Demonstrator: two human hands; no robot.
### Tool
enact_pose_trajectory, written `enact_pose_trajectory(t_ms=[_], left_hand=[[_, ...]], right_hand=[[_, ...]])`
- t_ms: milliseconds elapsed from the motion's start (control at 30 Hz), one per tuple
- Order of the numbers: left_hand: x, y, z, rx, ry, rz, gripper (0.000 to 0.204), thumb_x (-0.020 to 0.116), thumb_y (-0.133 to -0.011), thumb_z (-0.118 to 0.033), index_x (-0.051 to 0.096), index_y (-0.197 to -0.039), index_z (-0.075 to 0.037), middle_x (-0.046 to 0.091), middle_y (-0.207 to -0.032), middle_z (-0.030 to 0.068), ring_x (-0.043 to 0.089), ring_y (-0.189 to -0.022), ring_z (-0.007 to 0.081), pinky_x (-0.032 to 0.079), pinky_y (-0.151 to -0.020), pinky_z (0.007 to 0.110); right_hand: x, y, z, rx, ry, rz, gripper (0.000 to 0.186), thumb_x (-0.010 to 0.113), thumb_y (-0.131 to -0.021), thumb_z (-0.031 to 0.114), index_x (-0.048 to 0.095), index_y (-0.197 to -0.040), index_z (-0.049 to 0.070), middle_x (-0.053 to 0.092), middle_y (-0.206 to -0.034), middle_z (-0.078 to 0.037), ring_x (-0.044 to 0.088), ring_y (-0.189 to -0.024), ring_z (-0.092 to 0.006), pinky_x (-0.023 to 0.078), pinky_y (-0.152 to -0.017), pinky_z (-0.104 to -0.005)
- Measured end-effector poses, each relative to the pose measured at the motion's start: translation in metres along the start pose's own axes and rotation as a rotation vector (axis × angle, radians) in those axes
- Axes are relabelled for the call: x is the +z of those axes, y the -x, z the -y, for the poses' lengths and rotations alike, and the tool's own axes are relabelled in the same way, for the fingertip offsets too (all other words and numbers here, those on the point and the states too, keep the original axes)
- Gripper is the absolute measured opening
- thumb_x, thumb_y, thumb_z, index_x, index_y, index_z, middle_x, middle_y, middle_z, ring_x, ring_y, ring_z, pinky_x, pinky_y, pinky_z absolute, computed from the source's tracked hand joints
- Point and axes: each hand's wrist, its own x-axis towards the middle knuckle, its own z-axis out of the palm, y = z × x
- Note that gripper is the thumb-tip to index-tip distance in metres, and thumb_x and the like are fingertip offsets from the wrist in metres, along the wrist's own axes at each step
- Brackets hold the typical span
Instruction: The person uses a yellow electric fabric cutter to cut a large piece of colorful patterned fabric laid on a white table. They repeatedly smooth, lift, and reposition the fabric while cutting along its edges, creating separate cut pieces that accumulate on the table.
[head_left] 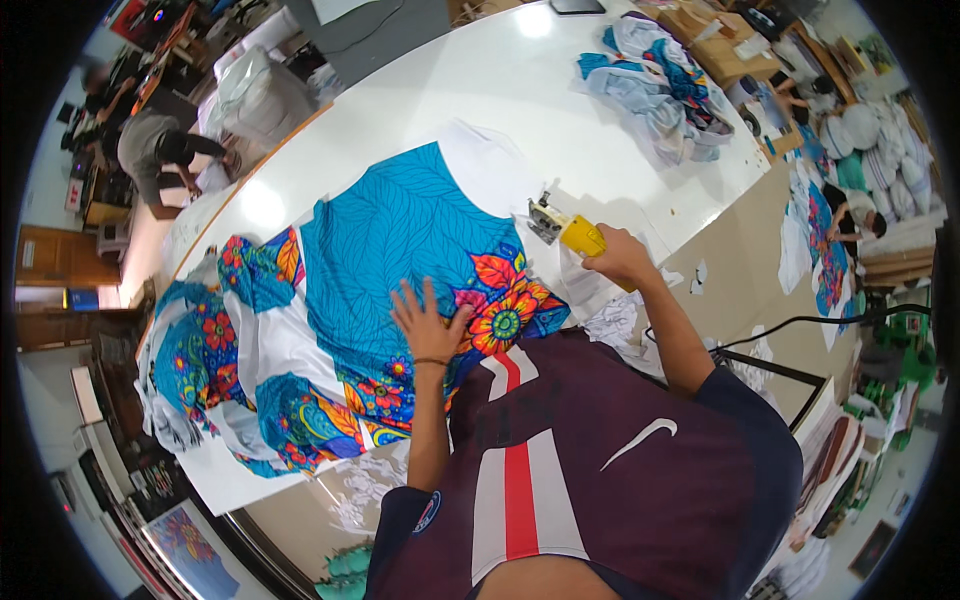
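Observation:
A blue printed fabric piece (pixel 385 225) with a leaf pattern and bright flowers lies spread over the white table. My left hand (pixel 428 322) rests on it palm down, fingers spread, near the flowers. In my right hand (pixel 622 258) is a yellow handheld electric fabric cutter (pixel 580 237), gripped round its body. Its metal cutting head (pixel 545 220) sits just to the right of the fabric's edge, over white material. Whether the blade touches anything cannot be made out. More of the printed cloth (pixel 205 335) lies bunched to the left, with white parts between the prints.
The white table (pixel 400 110) curves away ahead. A heap of printed fabric (pixel 660 90) lies at its far right, near cardboard boxes (pixel 725 45). White scraps (pixel 700 275) litter the floor at right. A black cable (pixel 830 319) runs beside my right arm. Other people (pixel 160 150) work further off.

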Motion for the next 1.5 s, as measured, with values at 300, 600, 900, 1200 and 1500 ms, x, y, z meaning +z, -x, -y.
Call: enact_pose_trajectory(t_ms=[300, 600, 900, 1200, 1500], left_hand=[[-0.012, 0.022, -0.045, -0.009, -0.045, 0.357, 0.129, 0.077, -0.066, -0.083, 0.025, -0.169, -0.025, -0.001, -0.173, 0.0314, -0.006, -0.155, 0.0618, 0.002, -0.120, 0.077], [-0.009, 0.021, -0.043, 0.256, 0.045, 0.354, 0.085, 0.079, -0.078, -0.065, 0.053, -0.155, -0.038, 0.007, -0.176, 0.0202, -0.002, -0.158, 0.0550, 0.003, -0.122, 0.076], [-0.002, 0.024, -0.044, 0.324, 0.117, 0.316, 0.067, 0.080, -0.082, -0.057, 0.065, -0.144, -0.037, 0.012, -0.177, 0.0138, 0.006, -0.158, 0.0542, 0.009, -0.122, 0.075], [0.003, 0.026, -0.043, 0.320, 0.123, 0.333, 0.067, 0.081, -0.082, -0.054, 0.064, -0.145, -0.038, 0.013, -0.176, 0.0139, 0.008, -0.158, 0.0540, 0.012, -0.122, 0.075], [0.005, 0.026, -0.042, 0.324, 0.130, 0.324, 0.064, 0.080, -0.084, -0.054, 0.064, -0.144, -0.037, 0.013, -0.176, 0.0139, 0.009, -0.158, 0.0541, 0.012, -0.122, 0.076]], right_hand=[[-0.013, -0.024, 0.018, -0.050, 0.175, 0.022, 0.059, 0.076, -0.073, 0.041, 0.060, -0.123, 0.013, 0.074, -0.104, -0.020, 0.073, -0.098, -0.0407, 0.058, -0.084, -0.0512], [-0.023, -0.052, 0.033, -0.152, 0.252, 0.038, 0.056, 0.078, -0.069, 0.042, 0.064, -0.117, 0.015, 0.074, -0.103, -0.017, 0.073, -0.097, -0.0389, 0.059, -0.084, -0.0510], [-0.033, -0.072, 0.036, -0.179, 0.306, 0.084, 0.059, 0.079, -0.068, 0.043, 0.066, -0.120, 0.017, 0.074, -0.108, -0.015, 0.072, -0.103, -0.0359, 0.060, -0.088, -0.0490], [-0.032, -0.079, 0.044, -0.179, 0.327, 0.090, 0.064, 0.080, -0.067, 0.044, 0.065, -0.124, 0.017, 0.073, -0.110, -0.015, 0.072, -0.105, -0.0355, 0.059, -0.089, -0.0492], [-0.026, -0.076, 0.059, -0.161, 0.317, 0.102, 0.064, 0.080, -0.071, 0.046, 0.063, -0.126, 0.016, 0.073, -0.111, -0.016, 0.072, -0.106, -0.0361, 0.059, -0.090, -0.0495]])
